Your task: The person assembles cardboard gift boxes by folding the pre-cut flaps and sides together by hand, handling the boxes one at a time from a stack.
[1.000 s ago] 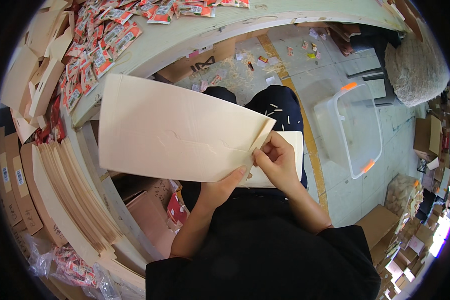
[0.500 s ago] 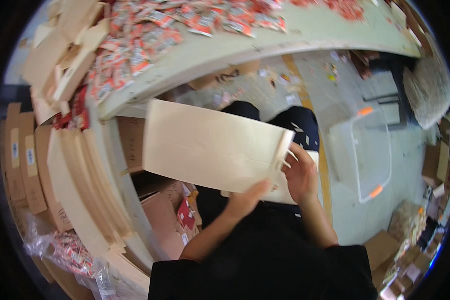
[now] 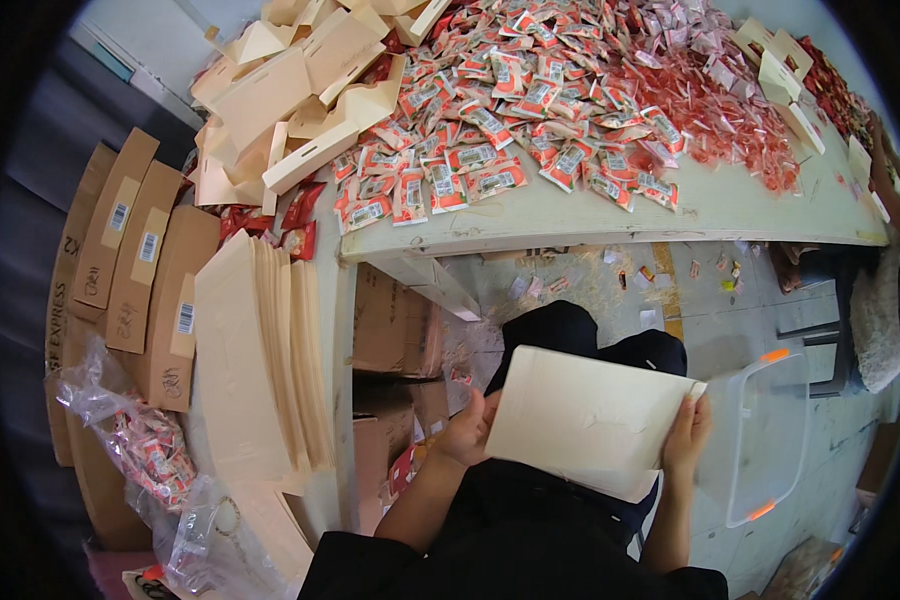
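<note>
Over my lap is a cream cardboard box blank, tilted, with a narrow folded strip along its right end. My right hand grips that end, fingers wrapped round the edge. At the opposite end, my left hand is closed against the blank's left edge, its thumb in sight and its other fingertips partly hidden behind the board. Part of another pale board shows beneath the lower edge. To my left, a row of similar flat cream blanks stands on edge on the side table.
The table ahead carries a heap of small red-and-white packets and folded cream boxes. Brown cartons and a clear bag of packets are at left. A clear plastic bin with orange handles stands on the floor at right.
My view has lifted toward the table. The blank has turned its surface and now sits lower right in view; my left hand has moved from its lower edge to its left edge.
</note>
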A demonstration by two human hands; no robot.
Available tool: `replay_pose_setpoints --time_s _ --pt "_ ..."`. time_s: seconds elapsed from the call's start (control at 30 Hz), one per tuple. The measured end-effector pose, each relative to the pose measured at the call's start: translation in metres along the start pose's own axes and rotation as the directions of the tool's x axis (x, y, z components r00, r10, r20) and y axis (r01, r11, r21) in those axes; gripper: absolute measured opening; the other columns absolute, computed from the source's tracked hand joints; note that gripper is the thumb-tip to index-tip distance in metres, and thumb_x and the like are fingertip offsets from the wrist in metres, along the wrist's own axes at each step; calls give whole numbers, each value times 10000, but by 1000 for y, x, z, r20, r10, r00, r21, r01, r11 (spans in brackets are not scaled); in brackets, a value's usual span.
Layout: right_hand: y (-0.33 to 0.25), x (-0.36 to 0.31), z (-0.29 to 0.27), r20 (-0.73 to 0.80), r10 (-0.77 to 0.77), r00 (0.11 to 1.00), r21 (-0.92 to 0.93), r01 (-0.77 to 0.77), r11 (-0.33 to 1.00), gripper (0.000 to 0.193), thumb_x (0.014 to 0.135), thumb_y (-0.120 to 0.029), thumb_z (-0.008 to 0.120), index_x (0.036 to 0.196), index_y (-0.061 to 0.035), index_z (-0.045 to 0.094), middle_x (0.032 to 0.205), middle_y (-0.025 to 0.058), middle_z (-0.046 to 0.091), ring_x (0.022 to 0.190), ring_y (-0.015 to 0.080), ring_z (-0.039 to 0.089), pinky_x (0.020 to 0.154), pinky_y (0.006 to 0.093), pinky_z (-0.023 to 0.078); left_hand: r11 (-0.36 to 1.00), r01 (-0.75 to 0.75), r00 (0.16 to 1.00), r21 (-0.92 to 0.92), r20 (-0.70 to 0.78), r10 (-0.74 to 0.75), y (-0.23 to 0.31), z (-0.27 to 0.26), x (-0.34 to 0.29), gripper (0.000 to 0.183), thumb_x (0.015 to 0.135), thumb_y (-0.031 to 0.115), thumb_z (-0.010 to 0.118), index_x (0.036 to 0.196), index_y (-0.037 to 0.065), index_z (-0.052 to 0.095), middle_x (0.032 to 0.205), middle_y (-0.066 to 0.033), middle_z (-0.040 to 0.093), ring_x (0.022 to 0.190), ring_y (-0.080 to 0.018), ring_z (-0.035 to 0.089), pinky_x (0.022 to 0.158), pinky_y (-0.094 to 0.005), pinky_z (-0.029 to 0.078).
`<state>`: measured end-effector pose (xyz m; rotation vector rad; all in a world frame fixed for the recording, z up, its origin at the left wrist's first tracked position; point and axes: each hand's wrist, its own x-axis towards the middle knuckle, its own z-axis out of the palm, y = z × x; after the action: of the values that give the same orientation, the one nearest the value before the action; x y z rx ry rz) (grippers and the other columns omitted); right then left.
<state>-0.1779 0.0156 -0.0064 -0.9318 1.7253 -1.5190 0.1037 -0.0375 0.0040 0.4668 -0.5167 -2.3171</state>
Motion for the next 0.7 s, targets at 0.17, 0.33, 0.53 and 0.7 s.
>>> replay_pose_setpoints --time_s 0.17,0.33,0.53,0.7 --pt "-16 1 10 33 -100 994 -121 103 987 172 894 -117 390 904 11 505 745 12 525 678 59 442 601 192 361 972 -103 994 212 70 90 -10 4 8 642 885 500 209 1355 68 140 1409 -96 118 1278 -219 184 1021 -358 190" --pt "-25 3 5 18 -149 989 -196 149 969 160 885 -99 395 898 17 505 732 14 524 677 64 441 592 198 359 985 -92 995 143 55 85 1 22 12 705 858 538 278 1365 86 89 1416 -85 101 1290 -199 156 1027 -366 176" --pt "-21 0 11 63 -137 989 -93 142 985 190 891 -123 384 903 19 509 767 20 538 690 74 461 613 209 375 992 -108 991 59 -74 112 1 40 14 634 892 419 354 1349 42 127 1334 -93 291 1205 -188 321 978 -328 275" --pt "-20 2 3 117 101 988 209 -124 970 289 916 -242 347 875 -18 525 777 17 539 690 76 472 619 220 390 980 139 975 146 -193 -110 -6 20 11 542 888 341 424 1283 3 274 1210 -104 438 1099 -182 440 924 -311 346"
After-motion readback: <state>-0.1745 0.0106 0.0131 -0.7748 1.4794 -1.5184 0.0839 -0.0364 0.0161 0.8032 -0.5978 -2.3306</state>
